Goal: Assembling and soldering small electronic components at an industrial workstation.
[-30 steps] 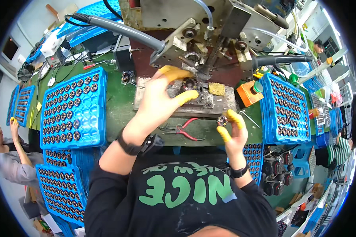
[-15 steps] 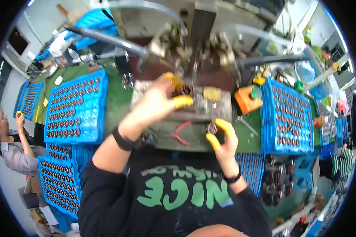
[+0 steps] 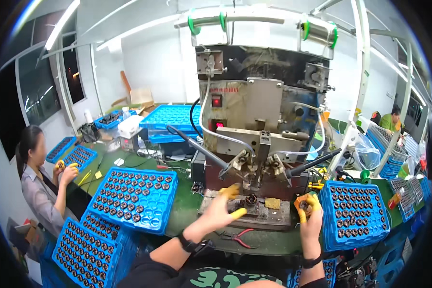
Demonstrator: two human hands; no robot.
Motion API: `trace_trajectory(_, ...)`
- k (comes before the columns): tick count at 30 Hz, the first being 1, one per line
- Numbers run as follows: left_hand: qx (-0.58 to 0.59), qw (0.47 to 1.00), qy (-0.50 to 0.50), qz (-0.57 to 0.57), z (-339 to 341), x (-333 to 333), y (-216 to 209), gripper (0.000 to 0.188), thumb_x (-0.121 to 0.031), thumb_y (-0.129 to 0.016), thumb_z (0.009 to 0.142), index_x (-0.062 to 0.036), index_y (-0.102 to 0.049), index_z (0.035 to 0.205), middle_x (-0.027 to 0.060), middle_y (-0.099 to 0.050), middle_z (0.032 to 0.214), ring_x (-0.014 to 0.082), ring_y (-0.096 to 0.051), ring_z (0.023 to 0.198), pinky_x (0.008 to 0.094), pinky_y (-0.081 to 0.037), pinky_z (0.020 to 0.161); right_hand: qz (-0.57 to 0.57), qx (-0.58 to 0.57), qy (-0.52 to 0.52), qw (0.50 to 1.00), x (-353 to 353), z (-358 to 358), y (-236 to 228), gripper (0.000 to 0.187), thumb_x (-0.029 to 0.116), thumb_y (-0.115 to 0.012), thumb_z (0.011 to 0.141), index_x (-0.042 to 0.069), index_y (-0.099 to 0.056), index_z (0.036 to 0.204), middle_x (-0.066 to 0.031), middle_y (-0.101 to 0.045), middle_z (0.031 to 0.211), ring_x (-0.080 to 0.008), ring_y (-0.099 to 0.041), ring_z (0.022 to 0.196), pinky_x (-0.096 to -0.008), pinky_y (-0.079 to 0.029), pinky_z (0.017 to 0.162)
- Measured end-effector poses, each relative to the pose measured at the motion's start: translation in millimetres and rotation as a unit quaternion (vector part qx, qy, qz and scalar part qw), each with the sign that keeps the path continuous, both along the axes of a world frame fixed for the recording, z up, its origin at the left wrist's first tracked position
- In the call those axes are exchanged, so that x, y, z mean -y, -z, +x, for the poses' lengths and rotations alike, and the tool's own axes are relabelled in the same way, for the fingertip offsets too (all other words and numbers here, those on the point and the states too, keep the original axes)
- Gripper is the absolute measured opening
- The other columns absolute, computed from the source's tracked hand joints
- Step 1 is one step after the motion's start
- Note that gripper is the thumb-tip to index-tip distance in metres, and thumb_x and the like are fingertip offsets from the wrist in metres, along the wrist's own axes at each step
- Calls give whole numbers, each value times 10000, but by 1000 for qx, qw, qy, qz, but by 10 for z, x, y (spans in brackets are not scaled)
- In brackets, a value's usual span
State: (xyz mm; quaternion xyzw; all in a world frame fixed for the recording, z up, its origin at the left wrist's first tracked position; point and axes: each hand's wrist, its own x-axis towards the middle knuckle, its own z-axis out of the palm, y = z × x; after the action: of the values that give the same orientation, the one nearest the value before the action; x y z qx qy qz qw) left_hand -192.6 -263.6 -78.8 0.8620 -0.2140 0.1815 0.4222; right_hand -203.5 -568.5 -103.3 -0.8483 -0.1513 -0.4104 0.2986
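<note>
My left hand (image 3: 217, 212), in yellow finger cots, is open with thumb and fingers apart. It sits just left of a small round motor stator (image 3: 251, 200) that stands on the metal fixture (image 3: 278, 220) of a bench machine. Between the yellow-covered fingertips of my right hand (image 3: 312, 220) another motor stator (image 3: 304, 205) is gripped, raised beside the right-hand blue tray stack. Above the fixture hang the machine's two slanted soldering arms (image 3: 207, 154). A yellow sponge pad (image 3: 272, 203) lies on the fixture, right of the standing stator.
Blue trays of stators stand left (image 3: 165, 211) and right (image 3: 329, 235); more are stacked lower left (image 3: 60, 254). Red-handled pliers (image 3: 242, 238) lie at the bench's front edge. The machine body (image 3: 235, 103) rises behind, topped by wire spools (image 3: 320, 34). Another person (image 3: 38, 192) works at far left.
The view has tilted up, showing more of the machine. My left hand has drawn left from the fixture, uncovering the stator there. My right hand has moved right toward the tray, still holding its stator.
</note>
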Motion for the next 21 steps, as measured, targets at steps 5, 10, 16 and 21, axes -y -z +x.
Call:
trace_trajectory(5,32,989,-128,71,-312,-1078,108,446,-243,-743,769,-40,-625,1148,175,-630,1081,319,-576,1041,394,-454,907,-19,-58,42,997,118,166,92,398,90,-697,779,29,-555,1145,-171,-579,1201,-364,-527,1128,-433,-360,975)
trace_trajectory(10,-3,822,-508,258,-980,-2085,452,477,-225,-751,744,-89,-608,1178,161,-533,1249,361,-425,1225,504,-317,1019,-2,-74,54,996,147,145,188,398,109,-702,779,33,-561,1144,-163,-588,1200,-352,-529,1132,-426,-358,972)
trace_trajectory(16,-166,811,-519,213,-1206,-2226,493,408,-297,-560,907,-144,-565,1285,215,-423,1391,419,-300,1330,572,-189,1074,-9,-77,81,994,142,172,218,393,122,-697,787,55,-573,1154,-148,-590,1225,-325,-533,1137,-412,-341,971)
trace_trajectory(21,-166,806,-525,218,-1150,-2297,468,399,-250,-633,863,-144,-586,1244,181,-483,1321,386,-368,1292,633,-188,1057,-33,-105,78,991,156,150,112,402,116,-702,782,59,-572,1158,-143,-596,1221,-309,-548,1105,-402,-335,979)
